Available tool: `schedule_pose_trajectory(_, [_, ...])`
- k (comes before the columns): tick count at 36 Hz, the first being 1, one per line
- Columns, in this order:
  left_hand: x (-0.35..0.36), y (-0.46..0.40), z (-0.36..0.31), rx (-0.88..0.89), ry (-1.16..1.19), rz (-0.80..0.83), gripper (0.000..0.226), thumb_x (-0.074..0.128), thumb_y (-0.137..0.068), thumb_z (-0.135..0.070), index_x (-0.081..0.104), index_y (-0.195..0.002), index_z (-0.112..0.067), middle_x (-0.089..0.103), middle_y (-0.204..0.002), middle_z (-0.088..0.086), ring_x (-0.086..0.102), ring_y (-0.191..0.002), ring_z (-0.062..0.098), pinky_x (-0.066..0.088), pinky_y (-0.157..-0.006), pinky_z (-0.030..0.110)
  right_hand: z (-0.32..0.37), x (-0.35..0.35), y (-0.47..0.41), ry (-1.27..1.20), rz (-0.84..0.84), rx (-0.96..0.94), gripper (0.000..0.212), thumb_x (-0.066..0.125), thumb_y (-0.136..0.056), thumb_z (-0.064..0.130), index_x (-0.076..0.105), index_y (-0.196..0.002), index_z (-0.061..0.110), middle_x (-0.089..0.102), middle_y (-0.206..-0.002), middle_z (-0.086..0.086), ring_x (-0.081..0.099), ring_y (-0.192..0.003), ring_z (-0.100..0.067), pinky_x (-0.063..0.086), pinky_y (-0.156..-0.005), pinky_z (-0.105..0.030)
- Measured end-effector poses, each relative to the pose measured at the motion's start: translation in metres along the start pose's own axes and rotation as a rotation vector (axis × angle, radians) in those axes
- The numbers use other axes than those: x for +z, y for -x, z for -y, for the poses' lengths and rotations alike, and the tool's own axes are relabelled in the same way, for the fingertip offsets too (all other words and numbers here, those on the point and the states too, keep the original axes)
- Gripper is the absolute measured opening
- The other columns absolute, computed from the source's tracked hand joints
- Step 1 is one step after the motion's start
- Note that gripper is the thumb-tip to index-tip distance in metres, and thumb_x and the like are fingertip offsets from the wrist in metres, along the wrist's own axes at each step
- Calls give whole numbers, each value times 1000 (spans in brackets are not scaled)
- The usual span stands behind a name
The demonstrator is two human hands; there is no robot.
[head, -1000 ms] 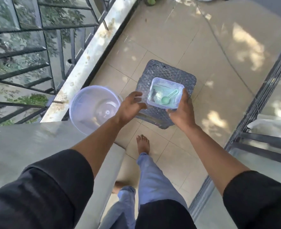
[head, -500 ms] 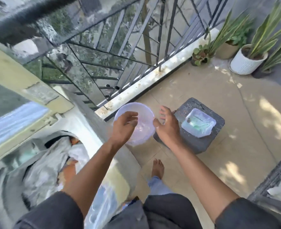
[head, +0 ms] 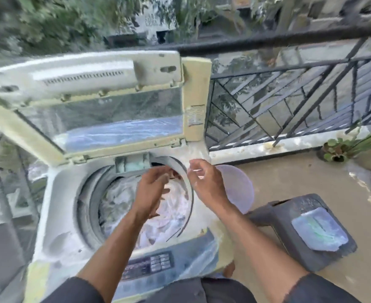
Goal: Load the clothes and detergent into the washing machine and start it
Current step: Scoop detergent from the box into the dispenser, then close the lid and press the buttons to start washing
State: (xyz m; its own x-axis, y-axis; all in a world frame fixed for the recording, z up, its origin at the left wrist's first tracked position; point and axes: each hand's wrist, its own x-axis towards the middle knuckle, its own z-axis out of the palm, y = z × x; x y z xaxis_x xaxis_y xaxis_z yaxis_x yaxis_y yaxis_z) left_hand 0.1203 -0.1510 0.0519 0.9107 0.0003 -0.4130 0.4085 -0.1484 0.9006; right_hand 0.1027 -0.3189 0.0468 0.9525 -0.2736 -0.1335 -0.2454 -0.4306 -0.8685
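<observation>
A top-loading washing machine stands before me with its lid raised. Pale crumpled clothes fill the drum. My left hand hovers over the drum with fingers loosely apart, holding nothing. My right hand is at the drum's right rim, fingers curled; blur hides whether anything is pinched. A clear detergent box with a green scoop rests on a dark stool at the right. The control panel lies at the machine's front edge.
A translucent basin sits on the floor between machine and stool. A black metal railing runs behind. Potted plants stand at the far right on the tiled floor.
My view swung left from the stool to the open machine. Both hands left the detergent box, passed the basin and now hover over the drum.
</observation>
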Motion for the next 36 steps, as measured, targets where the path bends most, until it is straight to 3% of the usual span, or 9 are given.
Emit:
schedule_pose_trajectory(4, [-52,-6,15,-65,116,-102,17,60,-104,-18,72,-115,-15,75,-115,10,71,-107,29,61,-80,43,18,48,-9,-99,140,119,25,67,-94,24,70,-118,21,74,-114,1,70,-104,-16,59,-91,-38])
schedule_pose_trajectory(9, [-101,-33,43,-229,315,-227,25,56,-109,-22,65,-125,-4,68,-127,15,67,-114,35,61,-96,47,39,101,-21,-458,255,489,16,56,-101,4,66,-93,13,69,-102,-17,70,-81,-27,60,-73,-37])
schedule_pose_trajectory(12, [-117,-51,58,-299,396,-231,25,55,-109,-19,61,-127,-4,62,-127,13,65,-115,36,60,-97,47,41,127,-26,-520,301,656,13,49,-107,8,61,-106,1,60,-132,-39,66,-112,-48,60,-75,-35])
schedule_pose_trajectory(15, [-127,-67,68,-362,426,-235,16,53,-107,-9,61,-120,-3,59,-116,17,62,-102,37,61,-83,42,30,151,-34,-559,280,710,38,40,-109,2,43,-138,-22,34,-150,-44,36,-140,-57,59,-58,-25])
schedule_pose_trajectory(19, [-133,-82,73,-422,524,-220,11,53,-107,1,62,-102,-5,56,-96,14,56,-98,35,59,-78,40,28,170,-43,-593,176,776,24,42,-107,-2,52,-126,-12,51,-142,-40,51,-134,-53,59,-81,-39])
schedule_pose_trajectory(22, [-134,-91,77,-416,547,-207,14,53,-106,2,63,-116,-1,59,-94,11,57,-97,33,59,-79,40,23,179,-46,-621,168,771,22,43,-107,-2,58,-121,-9,55,-136,-40,49,-135,-54,51,-107,-49])
schedule_pose_trajectory(25, [-135,-98,81,-411,600,-163,33,56,-109,-4,56,-141,1,64,-111,8,64,-116,40,59,-88,44,26,182,-47,-654,164,767,8,54,-105,3,59,-99,5,63,-118,-25,61,-125,-47,53,-105,-48])
schedule_pose_trajectory(29, [-137,-101,81,-394,652,-137,40,58,-109,-9,50,-148,-1,66,-118,7,63,-128,39,56,-99,43,27,184,-47,-710,131,742,12,56,-105,6,55,-116,-1,63,-128,-25,64,-122,-43,51,-108,-49])
schedule_pose_trajectory(36, [-134,-108,79,-397,715,-215,37,68,-104,-12,60,-137,4,73,-119,15,71,-119,34,62,-87,33,25,183,-54,-778,57,742,34,59,-102,-3,53,-135,-8,64,-127,-28,65,-111,-38,52,-105,-44])
